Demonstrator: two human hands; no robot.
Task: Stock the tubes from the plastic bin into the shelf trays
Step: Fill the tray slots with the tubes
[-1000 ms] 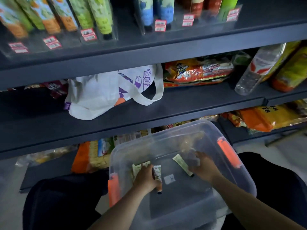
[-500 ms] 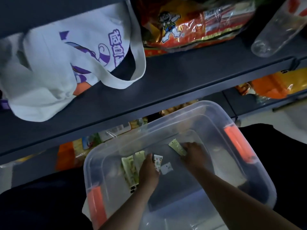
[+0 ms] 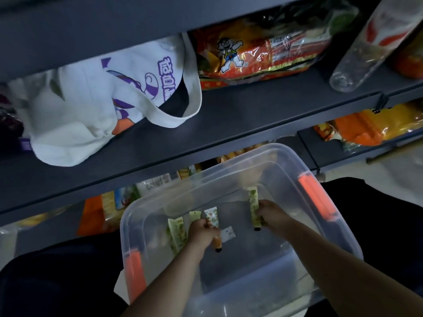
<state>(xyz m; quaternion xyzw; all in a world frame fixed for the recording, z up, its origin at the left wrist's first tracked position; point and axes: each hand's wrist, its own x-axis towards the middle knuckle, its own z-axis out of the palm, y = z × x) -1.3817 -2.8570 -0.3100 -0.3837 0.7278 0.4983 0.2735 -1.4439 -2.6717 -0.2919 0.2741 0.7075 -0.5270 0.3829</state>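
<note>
A clear plastic bin [image 3: 231, 165] with orange side latches rests on my lap below the shelves. My left hand [image 3: 202, 233] reaches into it and grips a tube [image 3: 211, 218] with a patterned body and an orange end with a black cap. Two more green tubes [image 3: 177, 234] lie just left of that hand on the bin floor. My right hand [image 3: 271, 213] grips a green tube [image 3: 254, 207] with a black cap, held lengthwise. The shelf trays are out of view.
A white tote bag [image 3: 87, 115] with purple print lies on the dark shelf [image 3: 251, 115] above the bin. Snack packs [image 3: 263, 49] and a clear bottle [image 3: 366, 51] lie to its right. More packs [image 3: 366, 129] fill the lower shelf. A small white label [image 3: 229, 233] lies in the bin.
The view has tilted down toward the bin and the upper trays have left the frame. My right hand has turned its green tube lengthwise and my left hand has closed round a tube.
</note>
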